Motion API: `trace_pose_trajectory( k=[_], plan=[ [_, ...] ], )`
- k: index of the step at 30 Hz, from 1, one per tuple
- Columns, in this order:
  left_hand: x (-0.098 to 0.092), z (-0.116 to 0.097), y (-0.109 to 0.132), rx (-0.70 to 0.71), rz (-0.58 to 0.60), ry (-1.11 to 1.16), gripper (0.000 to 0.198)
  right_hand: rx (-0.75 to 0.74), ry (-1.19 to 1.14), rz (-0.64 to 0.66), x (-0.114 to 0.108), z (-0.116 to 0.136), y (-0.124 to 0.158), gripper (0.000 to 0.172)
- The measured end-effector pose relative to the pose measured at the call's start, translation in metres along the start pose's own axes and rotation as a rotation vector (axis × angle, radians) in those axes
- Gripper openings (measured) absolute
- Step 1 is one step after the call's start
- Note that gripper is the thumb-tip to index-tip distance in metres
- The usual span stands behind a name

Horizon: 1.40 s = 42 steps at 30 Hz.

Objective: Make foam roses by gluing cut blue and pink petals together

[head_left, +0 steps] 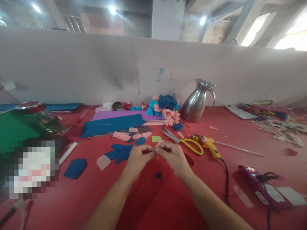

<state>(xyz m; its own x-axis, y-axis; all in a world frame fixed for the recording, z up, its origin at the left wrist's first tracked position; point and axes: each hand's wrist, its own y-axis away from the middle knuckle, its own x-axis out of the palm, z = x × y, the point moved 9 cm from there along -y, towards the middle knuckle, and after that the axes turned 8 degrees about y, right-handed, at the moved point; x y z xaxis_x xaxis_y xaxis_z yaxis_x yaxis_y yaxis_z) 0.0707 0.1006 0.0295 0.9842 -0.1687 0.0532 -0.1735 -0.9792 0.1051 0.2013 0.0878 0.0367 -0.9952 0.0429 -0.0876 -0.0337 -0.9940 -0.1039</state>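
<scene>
My left hand [141, 157] and my right hand [171, 156] meet fingertip to fingertip above the red table [148, 204]. Both are closed in a pinch around a small pink paper piece [160, 143], mostly hidden by the fingers. Just behind them lies a light green paper piece [156, 139]. Blue petal pieces [120, 152] and a pink petal [104, 162] are left of my left hand. Yellow-handled scissors [192, 145] lie open beyond my right hand, with a red-handled tool [190, 158] partly hidden beside it.
A yellow glue gun [211, 147] with a black cord lies right. Behind are blue and pink paper flowers [165, 107], a steel jug [196, 102] and a blue sheet [112, 124]. A purple power strip [263, 188] sits front right, a glass jar [45, 118] left.
</scene>
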Motion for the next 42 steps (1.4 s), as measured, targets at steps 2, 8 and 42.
trace_pose_trajectory(
  k=[2, 8, 42],
  plan=[
    [-0.001, 0.000, -0.001, 0.007, -0.009, 0.002, 0.021, 0.002, -0.018, 0.018, 0.002, 0.000, 0.000, 0.017],
    [0.000, 0.001, -0.001, 0.004, -0.001, 0.002, 0.023, 0.005, -0.011, 0.028, 0.001, 0.001, -0.001, 0.015],
    [0.004, 0.003, -0.002, 0.007, 0.046, -0.026, 0.016, -0.050, 0.266, 0.045, -0.016, 0.005, -0.008, 0.021]
  ],
)
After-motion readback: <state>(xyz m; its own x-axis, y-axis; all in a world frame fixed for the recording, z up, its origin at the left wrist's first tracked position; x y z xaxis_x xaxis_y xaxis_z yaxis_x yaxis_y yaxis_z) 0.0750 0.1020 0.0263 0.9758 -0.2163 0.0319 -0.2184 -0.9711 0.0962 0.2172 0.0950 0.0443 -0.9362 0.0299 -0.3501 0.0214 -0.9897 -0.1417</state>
